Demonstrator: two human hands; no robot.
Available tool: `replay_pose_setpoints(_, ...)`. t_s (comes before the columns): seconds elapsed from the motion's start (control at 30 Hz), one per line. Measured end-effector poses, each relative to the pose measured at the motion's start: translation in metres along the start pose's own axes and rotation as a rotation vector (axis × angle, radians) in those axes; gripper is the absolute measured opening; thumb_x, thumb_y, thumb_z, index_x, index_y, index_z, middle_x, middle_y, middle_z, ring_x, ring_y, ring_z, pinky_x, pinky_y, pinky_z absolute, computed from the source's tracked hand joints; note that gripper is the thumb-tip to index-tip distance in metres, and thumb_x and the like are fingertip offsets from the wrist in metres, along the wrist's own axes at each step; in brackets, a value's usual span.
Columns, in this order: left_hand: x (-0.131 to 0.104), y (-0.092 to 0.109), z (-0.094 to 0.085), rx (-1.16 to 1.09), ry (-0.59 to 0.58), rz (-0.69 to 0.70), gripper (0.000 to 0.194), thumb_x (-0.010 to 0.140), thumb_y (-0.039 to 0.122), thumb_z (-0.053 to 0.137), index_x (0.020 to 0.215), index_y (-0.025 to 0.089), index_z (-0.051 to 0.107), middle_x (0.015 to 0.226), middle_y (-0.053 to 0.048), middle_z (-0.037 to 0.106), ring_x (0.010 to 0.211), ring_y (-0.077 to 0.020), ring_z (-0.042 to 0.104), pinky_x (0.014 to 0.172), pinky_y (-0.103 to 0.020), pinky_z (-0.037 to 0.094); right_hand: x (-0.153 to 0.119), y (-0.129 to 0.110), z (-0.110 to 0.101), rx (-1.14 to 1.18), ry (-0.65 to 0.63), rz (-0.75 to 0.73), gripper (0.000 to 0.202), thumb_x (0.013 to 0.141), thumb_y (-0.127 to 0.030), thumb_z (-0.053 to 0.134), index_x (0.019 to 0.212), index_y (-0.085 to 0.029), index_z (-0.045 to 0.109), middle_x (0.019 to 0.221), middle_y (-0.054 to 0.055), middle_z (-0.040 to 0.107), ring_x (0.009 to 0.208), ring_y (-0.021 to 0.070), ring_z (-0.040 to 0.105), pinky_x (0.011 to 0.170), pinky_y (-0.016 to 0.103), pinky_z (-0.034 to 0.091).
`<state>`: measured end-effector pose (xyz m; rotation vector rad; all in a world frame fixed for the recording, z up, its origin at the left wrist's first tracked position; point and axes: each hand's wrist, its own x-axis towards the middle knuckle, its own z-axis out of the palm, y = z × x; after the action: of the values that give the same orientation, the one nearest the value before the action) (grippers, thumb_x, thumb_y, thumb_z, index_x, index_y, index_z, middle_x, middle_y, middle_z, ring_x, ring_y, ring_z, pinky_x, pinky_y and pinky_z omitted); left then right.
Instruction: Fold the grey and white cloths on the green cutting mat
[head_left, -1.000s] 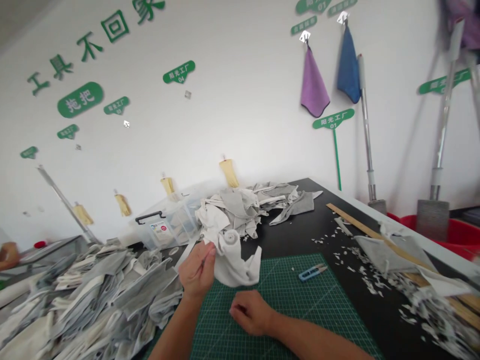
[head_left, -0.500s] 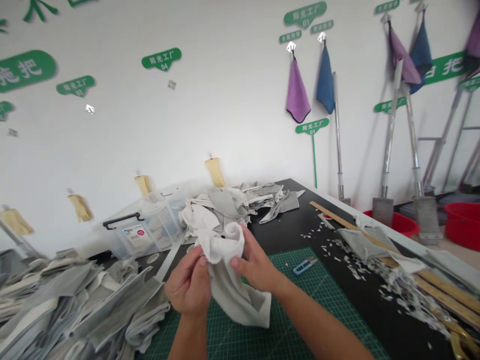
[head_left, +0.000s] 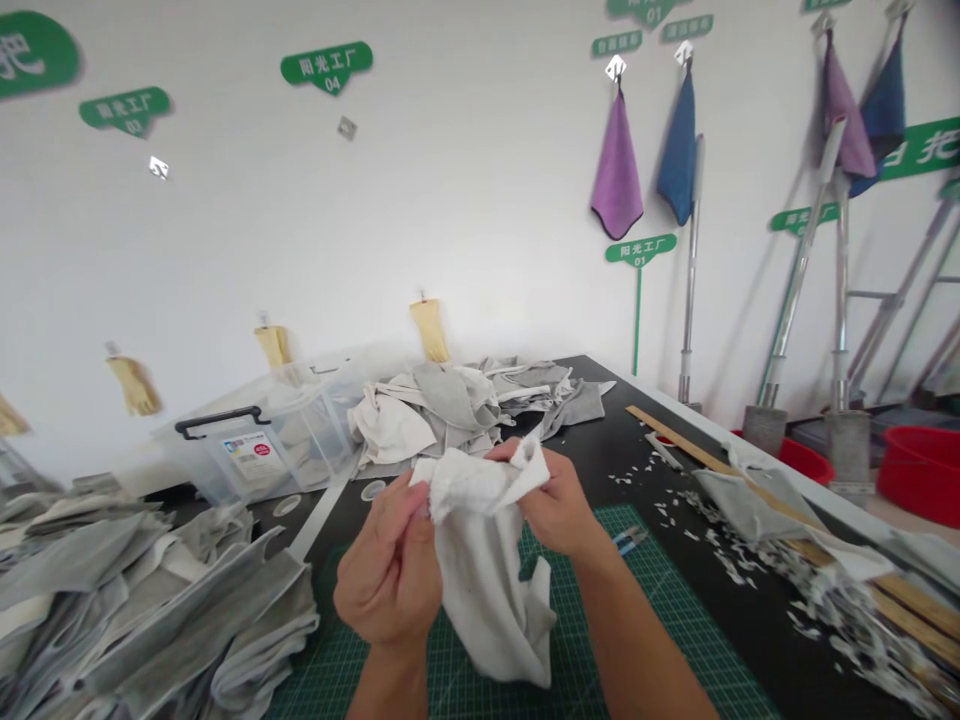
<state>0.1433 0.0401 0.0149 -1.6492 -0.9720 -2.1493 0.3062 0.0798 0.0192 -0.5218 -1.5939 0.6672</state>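
Note:
A whitish-grey piece of cloth (head_left: 484, 590) hangs between my two hands above the green cutting mat (head_left: 622, 640). My left hand (head_left: 394, 570) pinches its upper left edge between thumb and fingers. At the upper right, my right hand (head_left: 551, 495) grips the cloth, its fingertips partly hidden behind the fabric. The top edge is folded over and stretched between the hands, while the lower part droops loosely. Just right of my right wrist, blue thread snips (head_left: 628, 540) lie on the mat, partly covered by my arm.
Stacked grey cloths (head_left: 187, 620) fill the left side. Behind stand a clear plastic box (head_left: 247, 450) and a heap of cloth pieces (head_left: 450, 400). Along the right lie wooden strips (head_left: 690, 440) and white scraps (head_left: 720, 545). Red basins (head_left: 919, 470) and mops stand beyond the table.
My right hand has shifted its grip, and the cloth's bunched, curled top is now spread into a flatter folded edge. The camera view has turned slightly.

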Motion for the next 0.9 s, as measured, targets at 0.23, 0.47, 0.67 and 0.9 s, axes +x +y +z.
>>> replay_pose_setpoints(0.23,-0.001,-0.005,0.016,-0.146,-0.138,-0.096,0.029,0.074,0.02,0.063,0.103,0.021,0.067,0.097,-0.006,0.065,0.086,-0.0188,0.062,0.083,-0.037,0.05,-0.006,-0.003,-0.021,-0.149,0.222,-0.045,0.017,0.078,-0.014,0.052,0.084,-0.018,0.066,0.08,0.003,0.066,0.074,0.0157,0.06,0.069,0.027,0.047)
replay_pose_setpoints(0.47,0.01,-0.024,0.022,-0.738,-0.605,-0.322,0.102,0.057,0.044,0.075,0.142,0.025,0.021,0.145,-0.012,0.024,0.135,-0.0331,0.017,0.106,-0.049,0.023,-0.013,-0.015,-0.009,0.165,0.168,-0.043,0.011,0.075,-0.022,0.06,0.082,-0.021,0.069,0.077,0.002,0.068,0.068,0.0173,0.061,0.061,0.027,0.048)
replay_pose_setpoints(0.67,0.009,-0.039,0.025,-0.953,-1.145,-0.517,0.085,0.058,0.045,0.073,0.133,0.022,0.04,0.118,-0.013,0.056,0.101,-0.0318,0.055,0.087,-0.043,0.042,-0.013,-0.022,-0.008,0.331,0.132,0.073,0.012,0.069,-0.033,0.068,0.075,-0.022,0.069,0.073,0.001,0.067,0.063,0.0166,0.06,0.055,0.026,0.048)
replay_pose_setpoints(0.9,0.017,-0.047,0.001,-0.642,-0.871,-0.459,0.013,0.067,0.025,0.069,0.074,0.016,0.063,0.077,-0.005,0.061,0.072,-0.0189,0.057,0.07,-0.033,0.046,-0.011,-0.004,-0.024,0.054,0.15,0.151,0.009,0.07,-0.026,0.066,0.071,-0.018,0.063,0.064,-0.001,0.056,0.056,0.0114,0.048,0.05,0.022,0.038)
